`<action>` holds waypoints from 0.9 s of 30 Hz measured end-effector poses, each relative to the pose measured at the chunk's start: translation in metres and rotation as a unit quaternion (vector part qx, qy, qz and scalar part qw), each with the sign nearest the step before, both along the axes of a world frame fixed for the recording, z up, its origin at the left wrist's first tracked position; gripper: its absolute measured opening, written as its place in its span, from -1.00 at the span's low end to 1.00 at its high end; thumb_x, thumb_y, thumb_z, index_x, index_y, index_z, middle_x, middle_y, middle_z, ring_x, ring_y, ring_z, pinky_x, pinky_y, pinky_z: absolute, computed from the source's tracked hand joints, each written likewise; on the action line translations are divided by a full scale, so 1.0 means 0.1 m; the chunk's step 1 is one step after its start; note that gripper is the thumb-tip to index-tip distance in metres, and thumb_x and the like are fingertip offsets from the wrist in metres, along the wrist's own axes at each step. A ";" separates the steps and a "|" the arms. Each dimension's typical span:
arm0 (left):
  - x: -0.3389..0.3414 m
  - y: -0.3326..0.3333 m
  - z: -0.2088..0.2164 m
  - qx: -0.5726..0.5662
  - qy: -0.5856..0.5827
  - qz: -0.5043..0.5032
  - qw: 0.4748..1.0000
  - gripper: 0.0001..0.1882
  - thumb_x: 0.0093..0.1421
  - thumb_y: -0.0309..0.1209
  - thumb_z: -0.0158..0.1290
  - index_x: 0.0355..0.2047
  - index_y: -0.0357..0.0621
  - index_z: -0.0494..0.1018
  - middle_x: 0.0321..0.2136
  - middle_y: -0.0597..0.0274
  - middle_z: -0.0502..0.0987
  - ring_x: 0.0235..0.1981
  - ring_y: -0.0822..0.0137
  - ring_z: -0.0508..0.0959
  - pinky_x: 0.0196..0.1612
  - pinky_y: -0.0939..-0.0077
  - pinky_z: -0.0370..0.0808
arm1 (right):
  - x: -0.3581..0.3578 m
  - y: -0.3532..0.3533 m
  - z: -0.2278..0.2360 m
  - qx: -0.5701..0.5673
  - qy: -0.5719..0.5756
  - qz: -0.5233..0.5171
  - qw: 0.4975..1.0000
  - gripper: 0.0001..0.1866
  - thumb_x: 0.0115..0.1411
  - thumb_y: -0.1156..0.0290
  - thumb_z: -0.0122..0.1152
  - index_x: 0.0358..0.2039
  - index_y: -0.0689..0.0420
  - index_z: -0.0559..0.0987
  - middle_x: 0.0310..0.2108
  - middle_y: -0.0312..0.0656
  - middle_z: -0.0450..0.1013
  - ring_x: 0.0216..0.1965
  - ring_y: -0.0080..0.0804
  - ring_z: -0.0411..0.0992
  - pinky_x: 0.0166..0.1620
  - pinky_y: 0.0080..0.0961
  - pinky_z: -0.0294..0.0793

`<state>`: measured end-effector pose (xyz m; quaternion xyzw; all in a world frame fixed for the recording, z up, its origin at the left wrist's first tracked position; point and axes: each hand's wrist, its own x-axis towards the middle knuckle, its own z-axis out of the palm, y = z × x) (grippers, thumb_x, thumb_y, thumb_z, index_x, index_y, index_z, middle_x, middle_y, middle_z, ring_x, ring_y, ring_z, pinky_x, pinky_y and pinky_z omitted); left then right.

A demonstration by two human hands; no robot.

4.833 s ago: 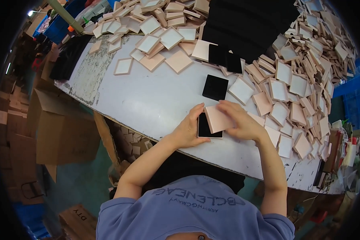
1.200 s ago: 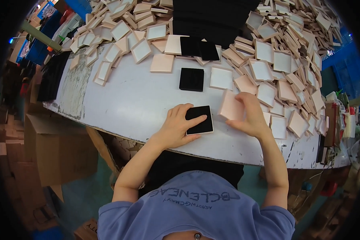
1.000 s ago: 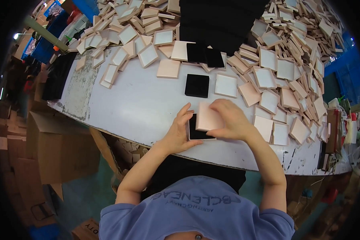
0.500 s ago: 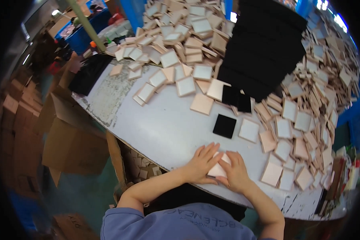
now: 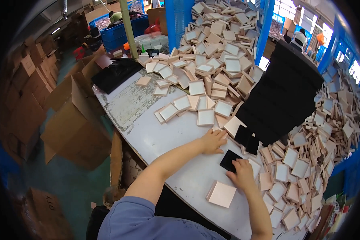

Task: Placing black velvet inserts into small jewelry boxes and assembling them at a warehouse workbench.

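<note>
A black square pad (image 5: 229,160) lies on the white table, and my right hand (image 5: 243,175) has its fingertips and thumb at the pad's near right edge. Farther off and to the left, my left hand (image 5: 213,142) stretches out, fingers apart, beside a pale pink lid (image 5: 234,126). Its fingertips are close to the lid, but contact is hard to make out. Near the front edge of the table sits a pale pink square box (image 5: 223,194), touched by neither hand. More black pads (image 5: 247,140) lie against the lid.
A tall black stack (image 5: 286,86) leans at the back right. Heaps of shallow pink boxes with white insides (image 5: 230,64) cover the back and right. Black sheets (image 5: 120,74) lie at the table's far left. Cardboard cartons (image 5: 78,124) stand on the floor at left.
Both hands have let go of the pink box, which now rests on the table. My left hand has reached forward, and my right hand has gone to the black pad. The view has shifted.
</note>
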<state>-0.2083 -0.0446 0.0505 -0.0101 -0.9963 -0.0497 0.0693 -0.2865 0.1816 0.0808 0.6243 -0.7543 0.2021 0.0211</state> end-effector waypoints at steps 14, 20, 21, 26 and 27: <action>0.37 -0.03 0.58 0.085 0.045 -0.016 0.995 -0.17 -0.28 -0.12 0.32 0.04 -0.01 0.26 -0.16 -0.08 0.32 -0.21 -0.01 0.42 -0.18 0.29 0.42 | 0.04 -0.08 -0.10 -0.035 0.005 -0.052 0.998 -0.71 -0.03 0.33 0.19 -0.30 0.21 0.54 -0.24 -0.06 0.48 -0.21 -0.13 0.42 -0.14 -0.30 0.38; 0.83 0.50 0.67 0.319 0.352 -0.134 0.870 -0.17 -0.28 -0.31 0.33 0.04 -0.20 0.23 0.01 -0.04 0.23 -0.06 0.11 0.40 -0.11 0.35 0.45 | -0.09 -0.05 -0.08 -0.027 -0.153 -0.127 0.980 -0.77 0.12 0.39 -0.01 -0.29 0.22 0.54 -0.38 0.02 0.49 -0.35 -0.01 0.45 -0.26 -0.28 0.43; 0.89 0.70 0.54 0.467 0.312 -0.146 0.814 -0.18 -0.28 -0.33 0.34 0.03 -0.21 0.23 0.00 -0.07 0.26 -0.01 0.06 0.37 -0.05 0.34 0.42 | -0.21 0.01 -0.36 -0.092 -0.192 -0.115 0.970 -0.76 0.16 0.36 -0.04 -0.28 0.21 0.53 -0.51 -0.04 0.48 -0.49 -0.16 0.45 -0.36 -0.36 0.41; 1.10 1.12 -0.03 0.437 0.199 -0.149 0.864 -0.30 -0.26 -0.30 0.32 -0.09 -0.19 0.27 -0.05 -0.05 0.29 -0.05 0.02 0.38 -0.05 0.35 0.39 | -0.06 0.24 -0.16 -0.123 -0.305 -0.207 0.921 -0.74 0.22 0.32 -0.04 -0.31 0.25 0.51 -0.65 -0.29 0.30 -0.56 -0.58 0.23 -0.47 -0.58 0.24; 1.11 1.13 -0.16 0.428 0.170 -0.139 0.877 -0.31 -0.27 -0.25 0.30 -0.11 -0.17 0.27 -0.07 -0.07 0.30 -0.08 -0.02 0.37 -0.03 0.34 0.37 | -0.05 0.34 -0.18 -0.198 -0.307 -0.227 0.903 -0.75 0.22 0.34 -0.05 -0.32 0.25 0.52 -0.62 -0.27 0.31 -0.53 -0.58 0.23 -0.46 -0.60 0.24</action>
